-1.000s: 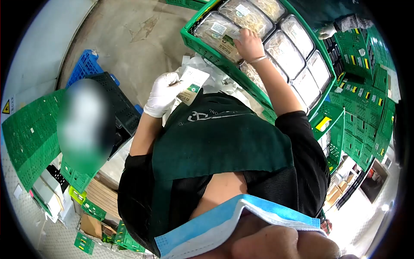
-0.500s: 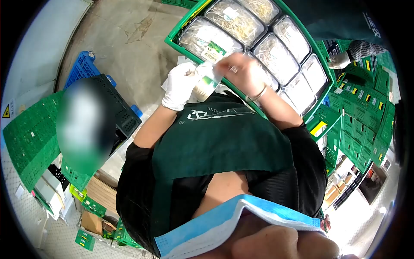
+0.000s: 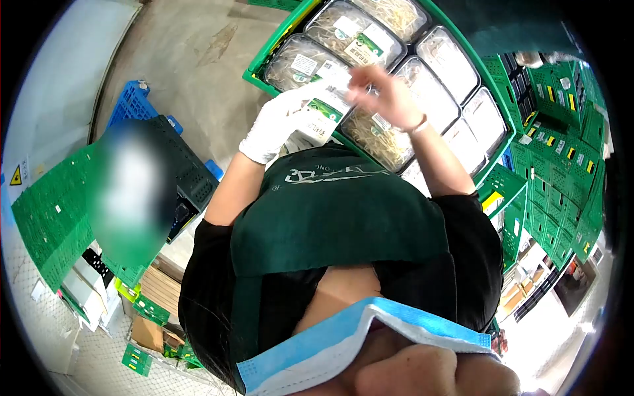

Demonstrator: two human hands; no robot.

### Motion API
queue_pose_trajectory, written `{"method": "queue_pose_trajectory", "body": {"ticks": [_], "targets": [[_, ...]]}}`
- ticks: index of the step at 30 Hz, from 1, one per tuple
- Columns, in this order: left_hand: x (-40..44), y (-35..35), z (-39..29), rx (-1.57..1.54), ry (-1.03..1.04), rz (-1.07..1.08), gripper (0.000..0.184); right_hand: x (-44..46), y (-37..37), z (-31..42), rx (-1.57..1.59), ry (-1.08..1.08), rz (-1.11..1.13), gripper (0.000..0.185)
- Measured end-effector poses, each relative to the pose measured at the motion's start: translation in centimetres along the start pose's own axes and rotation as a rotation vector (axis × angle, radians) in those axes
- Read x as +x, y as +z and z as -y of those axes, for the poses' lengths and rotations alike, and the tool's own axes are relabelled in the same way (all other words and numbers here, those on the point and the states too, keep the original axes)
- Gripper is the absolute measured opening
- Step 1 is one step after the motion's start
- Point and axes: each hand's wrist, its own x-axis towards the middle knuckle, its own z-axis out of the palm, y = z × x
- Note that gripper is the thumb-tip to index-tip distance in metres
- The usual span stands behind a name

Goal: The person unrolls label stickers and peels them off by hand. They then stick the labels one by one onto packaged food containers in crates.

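Observation:
My left hand [image 3: 276,125], in a white glove, is closed on a strip of printed labels [image 3: 323,117] with green and white areas. The strip hangs in front of my apron, at the near edge of a green crate [image 3: 265,65]. My bare right hand [image 3: 391,99], a bracelet at its wrist, is over the crate just right of the strip. Its fingers are smeared by motion, so their grip is unclear. Clear-lidded trays of bean sprouts [image 3: 376,135] fill the crate. A green-and-white label [image 3: 364,49] lies on one upper-left tray.
Stacked green crates [image 3: 555,178] stand at the right. To the left are a blue crate [image 3: 131,102], a black crate [image 3: 188,155] and more green crates [image 3: 53,211]. Another person's dark clothing [image 3: 515,30] shows beyond the crate at the top right.
My right hand has shifted slightly right and upward. The label strip now reaches further out from my left hand. A green label now shows on the upper-left tray. The other person's gloved hand has moved upward.

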Motion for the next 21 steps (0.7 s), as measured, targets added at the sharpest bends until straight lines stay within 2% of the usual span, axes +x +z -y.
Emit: {"method": "queue_pose_trajectory", "body": {"ticks": [1, 2, 4, 6, 7, 8, 9, 10, 11, 12, 14, 15, 16, 18, 19, 20, 21], "targets": [[0.3, 0.3, -0.2, 0.002, 0.000, 0.011, 0.030, -0.7, 0.5, 1.6, -0.130, -0.051, -0.033, 0.033], [0.7, 0.5, -0.3, 0.057, -0.011, 0.023, 0.026, -1.1, 1.2, 2.1, -0.153, -0.045, -0.140, 0.026], [1.2, 1.0, -0.3, 0.113, -0.022, 0.041, 0.022, -1.1, 1.3, 2.3, -0.142, -0.021, -0.213, 0.020], [1.2, 1.3, 0.5, -0.153, -0.073, -0.083, 0.018, -0.1, 0.0, 1.8, -0.089, 0.068, -0.202, 0.014], [1.7, 0.2, 1.9, 0.345, -0.017, -0.125, 0.013, 1.1, -1.9, 2.1, -0.234, 0.239, -0.133, 0.013], [2.0, 0.1, 1.6, 0.347, -0.015, -0.124, 0.013, 2.5, -3.2, -1.9, -0.297, 0.140, -0.299, 0.019], [2.0, 0.2, 1.1, 0.322, 0.058, -0.094, 0.012, 4.5, -5.9, -4.8, -0.373, 0.220, -0.247, 0.014], [1.9, 0.1, 0.8, 0.296, 0.131, -0.068, 0.011, 6.4, -8.5, -7.5, -0.478, 0.151, -0.248, 0.024], [1.7, -0.5, 0.8, 0.303, -0.012, -0.151, 0.012, 8.3, -9.8, -12.1, -0.607, 0.107, -0.361, 0.033], [1.7, -1.0, 1.0, 0.215, -0.063, -0.187, 0.012, 9.6, -10.0, -15.7, -0.733, 0.062, -0.476, 0.042], [1.1, -0.6, -0.4, 0.369, -0.080, -0.158, 0.016, 11.1, -8.1, -15.6, -0.790, 0.554, -0.213, 0.038], [0.9, -0.5, -0.4, 0.374, -0.081, -0.160, 0.016, 11.1, -7.9, -14.5, -0.784, 0.659, -0.152, 0.054], [0.7, -0.3, -0.2, 0.285, -0.060, -0.136, 0.016, 10.2, -7.5, -12.4, -0.779, 0.662, -0.152, 0.054], [0.5, 0.4, 0.2, 0.197, -0.047, -0.103, 0.017, 7.9, -7.0, -9.8, -0.942, 0.429, -0.453, 0.062], [0.6, 0.7, 0.5, 0.140, -0.030, -0.096, 0.018, 6.7, -6.9, -10.4, -1.126, 0.136, -0.656, 0.056], [0.8, 1.1, 0.8, 0.082, -0.010, -0.087, 0.018, 4.8, -7.4, -7.4, -0.325, 0.418, -0.289, 0.060], [0.9, 1.5, 1.2, 0.048, 0.000, -0.088, 0.020, 2.1, -6.2, -8.2, 0.112, 0.227, -0.212, 0.062]]}}
